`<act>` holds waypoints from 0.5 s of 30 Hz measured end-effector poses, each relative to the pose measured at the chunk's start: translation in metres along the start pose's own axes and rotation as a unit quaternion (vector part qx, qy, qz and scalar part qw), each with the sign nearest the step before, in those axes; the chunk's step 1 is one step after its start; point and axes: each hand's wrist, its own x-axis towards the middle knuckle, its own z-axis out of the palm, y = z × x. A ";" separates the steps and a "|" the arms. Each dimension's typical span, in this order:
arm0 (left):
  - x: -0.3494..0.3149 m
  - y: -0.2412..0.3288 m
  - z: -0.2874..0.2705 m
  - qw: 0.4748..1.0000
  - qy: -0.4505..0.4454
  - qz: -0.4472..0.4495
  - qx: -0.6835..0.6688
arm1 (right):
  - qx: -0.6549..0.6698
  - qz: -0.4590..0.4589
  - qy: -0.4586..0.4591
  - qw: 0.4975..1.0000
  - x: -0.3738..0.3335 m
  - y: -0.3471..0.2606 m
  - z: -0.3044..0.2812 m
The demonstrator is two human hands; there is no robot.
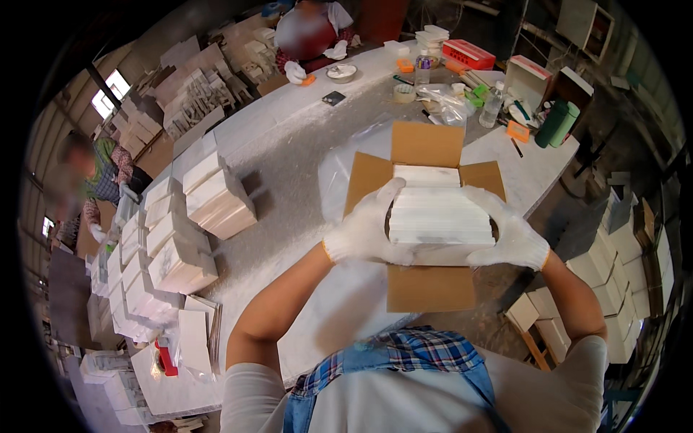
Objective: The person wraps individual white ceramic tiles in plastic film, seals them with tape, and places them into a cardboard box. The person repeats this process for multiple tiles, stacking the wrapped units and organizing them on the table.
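Between my two white-gloved hands is a stack of white stone tiles (442, 216), set on edge over an open cardboard box (426, 144). My left hand (372, 225) presses against the stack's left end, and my right hand (507, 232) wraps its right end. Both thumbs lie near the side facing me. The box's brown flaps are folded outward, and more white tiles (427, 175) show inside at its far side. Whether the held stack rests on the box's bottom is hidden by my hands and the tiles.
Several tile stacks (216, 195) stand along the table's left. A red tape dispenser (166, 359) lies near the front left. Back right are a clear bottle (492, 105), green flasks (556, 124) and a red box (468, 55). Two co-workers stand across the table, at the far edge and left.
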 end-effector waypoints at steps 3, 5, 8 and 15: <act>0.001 -0.010 0.003 0.999 -0.007 -0.012 0.048 | 0.000 0.014 -0.025 1.000 0.012 0.012 0.007; 0.002 -0.015 0.003 0.997 -0.014 -0.028 0.070 | -0.017 -0.010 -0.025 0.999 0.016 0.022 0.016; 0.002 -0.009 0.001 0.995 -0.022 -0.043 0.092 | -0.048 -0.012 -0.024 0.998 0.014 0.027 0.020; 0.003 -0.013 0.006 0.980 -0.010 -0.002 0.196 | -0.170 -0.069 0.023 0.983 0.016 0.036 0.033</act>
